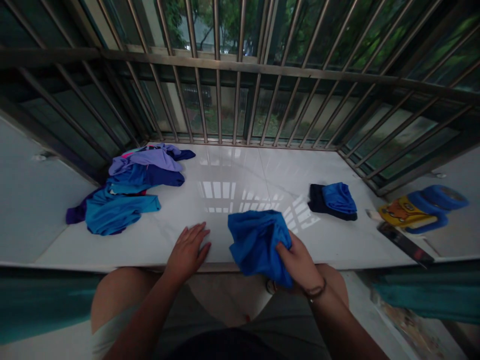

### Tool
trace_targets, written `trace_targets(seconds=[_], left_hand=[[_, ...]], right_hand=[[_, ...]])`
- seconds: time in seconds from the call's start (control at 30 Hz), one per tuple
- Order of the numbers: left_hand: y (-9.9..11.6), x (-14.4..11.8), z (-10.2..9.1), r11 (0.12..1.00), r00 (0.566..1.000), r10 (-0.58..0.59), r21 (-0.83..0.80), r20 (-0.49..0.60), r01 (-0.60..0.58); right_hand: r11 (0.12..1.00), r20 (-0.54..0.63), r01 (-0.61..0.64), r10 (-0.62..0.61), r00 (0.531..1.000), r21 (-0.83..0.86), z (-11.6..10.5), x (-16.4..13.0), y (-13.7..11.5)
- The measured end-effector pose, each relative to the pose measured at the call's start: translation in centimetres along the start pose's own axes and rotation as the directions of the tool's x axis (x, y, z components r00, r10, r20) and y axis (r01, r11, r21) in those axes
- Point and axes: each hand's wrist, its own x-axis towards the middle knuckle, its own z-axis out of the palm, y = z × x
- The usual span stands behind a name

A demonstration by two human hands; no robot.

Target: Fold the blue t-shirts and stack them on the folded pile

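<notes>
Starting closest, we see our knees [122,287] at seven and five o'clock, the right one partly behind the forearm; a small round thing [270,286] near six is too covered to name. Our right hand [300,260], toward five, pinches a crumpled blue cloth [255,240] at six, thumb on top, the other fingers mostly hidden; we cannot tell which garment it is. Our left hand [187,252], at seven, rests on the white window ledge [240,190], its fingers slightly spread. Out at four lies a dark slab [405,243], blurred; at three, a yellow-and-blue container [408,207] and a folded pile [337,200]. At nine sits a clothes heap [135,187], lower layers buried. Farther, metal bars [232,65] at twelve slice up dim greenery [175,21].
</notes>
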Motion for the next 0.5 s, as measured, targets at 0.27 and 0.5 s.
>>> trace_targets(seconds=[0.27,0.5], left_hand=[[0.1,0.1,0.0,1.0,1.0,-0.011,-0.021,-0.026,0.011],[0.2,0.0,0.2,1.0,0.999,-0.003,0.009,-0.035,0.003]], right_hand=[[0.896,-0.36,-0.026,0.205,0.91,0.444,-8.1,12.3,-1.7],[0.983,-0.561,-0.014,0.117,0.82,0.184,-18.4,18.3,0.1]])
